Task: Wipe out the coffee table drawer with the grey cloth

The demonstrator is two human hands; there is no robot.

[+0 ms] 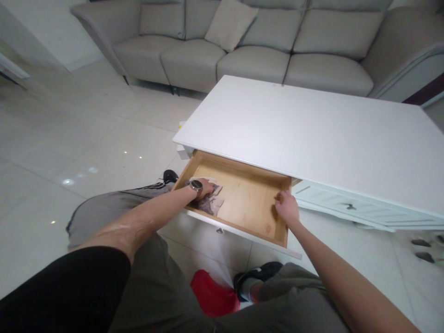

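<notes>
A wooden drawer (248,196) with a white front stands pulled out of a white coffee table (305,125). Inside its left end lies a crumpled cloth (211,206) with a grey-purple and pale pattern. My left hand (206,188), a round watch at its wrist, presses down on this cloth with the fingers bent around part of it; the fingertips are partly hidden. At the opposite end, my right hand (287,207) grips the drawer's right side wall, the fingers curled over its top edge.
A grey sofa (256,67) with a loose beige cushion (231,23) runs behind the table. Another drawer front (367,210) with a dark knob is at right. A red object (213,296) is on the tiled floor between my feet. Dark footwear (423,256) lies at far right.
</notes>
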